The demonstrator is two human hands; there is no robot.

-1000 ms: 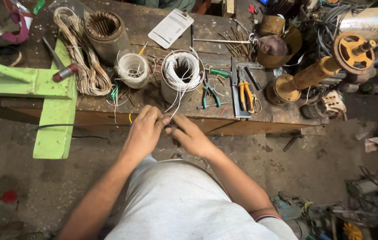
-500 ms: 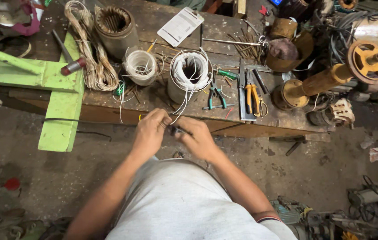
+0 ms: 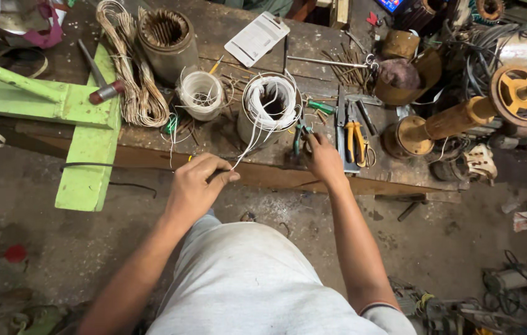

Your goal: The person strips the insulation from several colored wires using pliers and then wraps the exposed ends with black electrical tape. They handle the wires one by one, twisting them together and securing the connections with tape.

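Observation:
My left hand (image 3: 196, 185) pinches the end of a white string (image 3: 248, 146) that runs up to a white spool of string (image 3: 271, 105) on the wooden workbench (image 3: 226, 146). My right hand (image 3: 324, 156) has reached to the bench edge and closes its fingers around green-handled pliers (image 3: 301, 133) lying beside the spool. A smaller white spool (image 3: 201, 94) stands to the left of the big one.
A copper wire coil (image 3: 132, 74) and a stator core (image 3: 165, 37) sit at the back left. Orange-handled cutters (image 3: 356, 138), a flat file, a winding jig (image 3: 462, 115) and a green metal bracket (image 3: 84, 142) crowd the bench.
My hands were together at the bench edge. My right hand has since moved away to the right and up onto the green-handled pliers, while the left keeps the string.

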